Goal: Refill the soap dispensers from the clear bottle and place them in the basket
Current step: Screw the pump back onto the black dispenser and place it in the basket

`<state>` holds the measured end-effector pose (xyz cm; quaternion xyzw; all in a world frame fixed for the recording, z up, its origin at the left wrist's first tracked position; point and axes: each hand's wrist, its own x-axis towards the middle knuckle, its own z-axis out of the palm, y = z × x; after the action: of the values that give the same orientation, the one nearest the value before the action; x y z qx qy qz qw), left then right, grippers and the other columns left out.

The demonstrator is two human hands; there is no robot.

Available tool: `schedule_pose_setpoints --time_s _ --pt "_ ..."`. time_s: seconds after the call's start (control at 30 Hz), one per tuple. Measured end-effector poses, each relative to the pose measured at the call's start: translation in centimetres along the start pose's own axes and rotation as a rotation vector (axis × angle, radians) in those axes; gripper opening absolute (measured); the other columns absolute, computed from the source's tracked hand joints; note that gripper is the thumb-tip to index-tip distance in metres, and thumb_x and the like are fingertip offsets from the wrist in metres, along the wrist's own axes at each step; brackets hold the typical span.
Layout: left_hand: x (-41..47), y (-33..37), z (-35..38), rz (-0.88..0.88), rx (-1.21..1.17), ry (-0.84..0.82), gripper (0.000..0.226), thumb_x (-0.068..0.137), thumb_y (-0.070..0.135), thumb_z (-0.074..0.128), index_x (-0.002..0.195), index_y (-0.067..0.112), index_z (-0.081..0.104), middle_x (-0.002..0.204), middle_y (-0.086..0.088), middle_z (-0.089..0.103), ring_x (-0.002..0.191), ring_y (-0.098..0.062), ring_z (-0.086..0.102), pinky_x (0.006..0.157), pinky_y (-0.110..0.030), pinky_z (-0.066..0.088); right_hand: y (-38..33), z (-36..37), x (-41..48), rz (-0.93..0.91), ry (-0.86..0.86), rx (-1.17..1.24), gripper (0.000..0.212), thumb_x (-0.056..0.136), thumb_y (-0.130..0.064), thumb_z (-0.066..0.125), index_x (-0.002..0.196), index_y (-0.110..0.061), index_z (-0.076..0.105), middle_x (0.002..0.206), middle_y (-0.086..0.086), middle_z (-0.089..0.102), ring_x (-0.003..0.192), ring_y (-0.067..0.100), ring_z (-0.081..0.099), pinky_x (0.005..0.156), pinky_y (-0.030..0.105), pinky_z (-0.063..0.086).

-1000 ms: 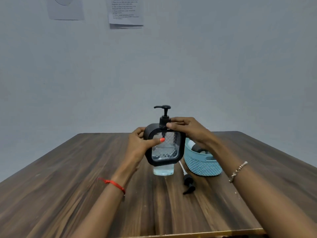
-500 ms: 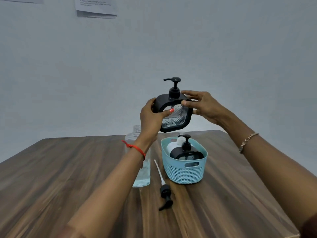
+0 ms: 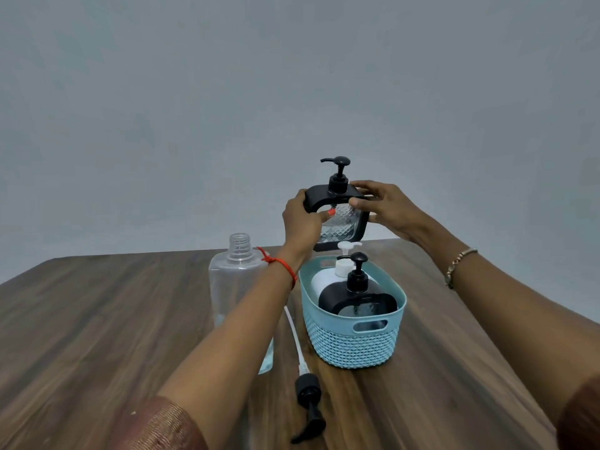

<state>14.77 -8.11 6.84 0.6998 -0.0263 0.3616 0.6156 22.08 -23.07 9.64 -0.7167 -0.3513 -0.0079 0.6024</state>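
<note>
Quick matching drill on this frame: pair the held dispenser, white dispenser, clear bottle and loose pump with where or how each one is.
Things:
1. Held dispenser
2. White dispenser
3. Clear bottle
4. Loose pump

States:
A. Standing uncapped on the table
B. Lying on the table in front of the basket
C. In both hands, above the basket
D. Inside the basket, behind a black dispenser

Pairs: 1-C, 2-D, 3-A, 4-B

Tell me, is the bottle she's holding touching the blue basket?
Apart. The head view shows the held dispenser raised above the basket, rim clear below it.
</note>
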Motion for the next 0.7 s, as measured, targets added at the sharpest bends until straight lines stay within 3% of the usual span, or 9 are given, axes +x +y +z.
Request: schedule_pose_setpoints --time_s 0.1,0.23,0.4,0.57,0.7 --pt "-0.2 -1.7 0.1 -0.058 0.005 -0.012 0.04 0.079 -0.002 0.068 0.117 0.005 0.059 0.114 -0.011 0.066 0.103 -0.021 0.06 0.091 -0.03 0.048 2.1 0.1 0.2 0.054 -0.017 -0.033 0.045 0.086 -0.01 0.063 0.129 -0.007 0.051 0.125 0.016 0.053 0.114 0.026 0.054 0.086 0.034 0.051" --pt "-0.7 -3.8 -0.2 -0.142 0.01 -0.034 0.036 0.081 0.0 0.067 0.116 0.005 0.061 0.111 -0.014 0.067 0.105 -0.028 0.062 0.095 -0.042 0.05 4.2 0.6 0.0 0.095 -0.033 -0.09 0.047 0.082 -0.019 0.068 0.127 -0.012 0.054 0.126 0.009 0.058 0.116 0.026 0.055 0.098 0.047 0.046" --pt "-1.3 -4.5 -0.2 -0.157 0.015 -0.073 0.017 0.083 0.003 0.065 0.1 0.008 0.063 0.098 -0.011 0.067 0.1 -0.032 0.063 0.092 -0.047 0.051 5.5 0.3 -0.6 0.188 -0.03 0.015 0.046 0.079 -0.014 0.07 0.123 -0.01 0.058 0.121 0.01 0.062 0.11 0.025 0.06 0.094 0.047 0.049" --pt "-2.3 -5.5 -0.4 -0.2 -0.004 -0.133 0.015 0.081 -0.006 0.062 0.092 0.004 0.064 0.085 -0.011 0.066 0.085 -0.026 0.061 0.079 -0.037 0.05 6.2 0.8 -1.6 0.262 -0.015 0.057 0.038 0.084 0.004 0.059 0.121 -0.002 0.057 0.107 0.011 0.064 0.09 0.019 0.063 0.08 0.027 0.055" --pt "-2.8 -6.1 -0.7 -0.264 0.104 -0.157 0.013 0.078 -0.007 0.063 0.09 -0.005 0.067 0.092 -0.024 0.068 0.082 -0.025 0.06 0.078 -0.042 0.052 6.5 1.1 -2.6 0.276 -0.033 -0.116 0.026 0.08 0.006 0.063 0.099 -0.012 0.07 0.094 0.007 0.063 0.086 0.017 0.05 0.066 0.021 0.042"
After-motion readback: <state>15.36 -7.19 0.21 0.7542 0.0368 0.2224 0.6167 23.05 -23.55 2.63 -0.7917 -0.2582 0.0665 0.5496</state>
